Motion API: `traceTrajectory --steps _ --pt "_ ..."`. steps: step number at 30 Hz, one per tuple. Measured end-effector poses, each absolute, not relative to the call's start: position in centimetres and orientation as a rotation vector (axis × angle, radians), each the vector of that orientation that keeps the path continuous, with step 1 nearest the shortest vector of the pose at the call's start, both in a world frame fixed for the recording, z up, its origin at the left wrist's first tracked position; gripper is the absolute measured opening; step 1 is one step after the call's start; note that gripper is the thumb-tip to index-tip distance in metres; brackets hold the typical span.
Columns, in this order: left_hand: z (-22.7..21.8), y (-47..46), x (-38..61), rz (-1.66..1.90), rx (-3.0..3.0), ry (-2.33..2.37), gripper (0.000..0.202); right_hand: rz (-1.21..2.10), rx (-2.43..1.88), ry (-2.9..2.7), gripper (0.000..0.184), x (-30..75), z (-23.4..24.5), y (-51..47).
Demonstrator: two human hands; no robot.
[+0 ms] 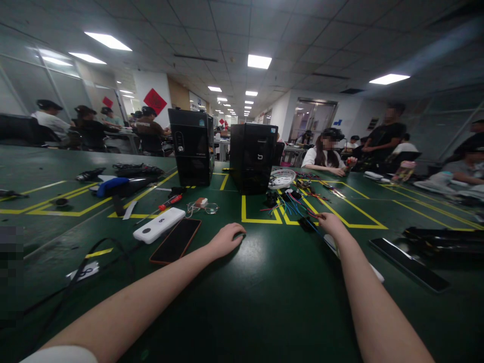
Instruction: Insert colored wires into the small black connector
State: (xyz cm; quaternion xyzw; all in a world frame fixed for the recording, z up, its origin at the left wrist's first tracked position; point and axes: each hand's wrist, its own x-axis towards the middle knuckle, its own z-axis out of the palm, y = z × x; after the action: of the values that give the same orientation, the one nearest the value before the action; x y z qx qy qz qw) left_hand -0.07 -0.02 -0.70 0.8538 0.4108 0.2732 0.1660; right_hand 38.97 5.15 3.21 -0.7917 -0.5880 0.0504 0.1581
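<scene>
My left hand (227, 240) lies on the green tabletop with its fingers loosely curved and nothing in them. Left of it are a dark-screened phone (177, 241) in an orange-edged case and a white power bank (159, 225). My right hand (333, 224) pinches the near ends of thin coloured wires (310, 214); its fingertips are partly hidden, so I cannot tell how many. The wires run back to a tangle with black connectors (271, 198). Under my right forearm is a long white object (331, 244), mostly covered.
Two black computer towers (192, 151) stand behind my hands, beside a white basket (283, 177). Glasses (212, 208), a red screwdriver (170, 202) and a blue-handled tool (112, 186) lie left. Another phone (410, 264) lies right. A person (325, 156) sits across the table.
</scene>
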Motion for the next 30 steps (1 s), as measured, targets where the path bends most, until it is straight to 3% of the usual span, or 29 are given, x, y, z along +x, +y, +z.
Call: traceTrajectory --steps 5,12,22,30 --pt "-0.6 -0.1 -0.1 0.749 2.423 1.178 0.023 0.236 -2.23 -1.756 0.024 38.4 3.5 4.6" --pt "-0.3 -0.2 -0.1 0.743 2.433 1.172 0.023 0.005 -2.228 -1.821 0.016 37.0 3.7 3.9" --pt "-0.9 0.3 0.1 0.789 2.499 1.153 0.021 -0.105 -2.287 -2.008 0.026 36.0 4.1 3.7" --pt "-1.2 0.5 -0.1 0.783 2.483 1.154 0.021 0.057 -2.452 -2.044 0.033 34.6 4.3 4.1"
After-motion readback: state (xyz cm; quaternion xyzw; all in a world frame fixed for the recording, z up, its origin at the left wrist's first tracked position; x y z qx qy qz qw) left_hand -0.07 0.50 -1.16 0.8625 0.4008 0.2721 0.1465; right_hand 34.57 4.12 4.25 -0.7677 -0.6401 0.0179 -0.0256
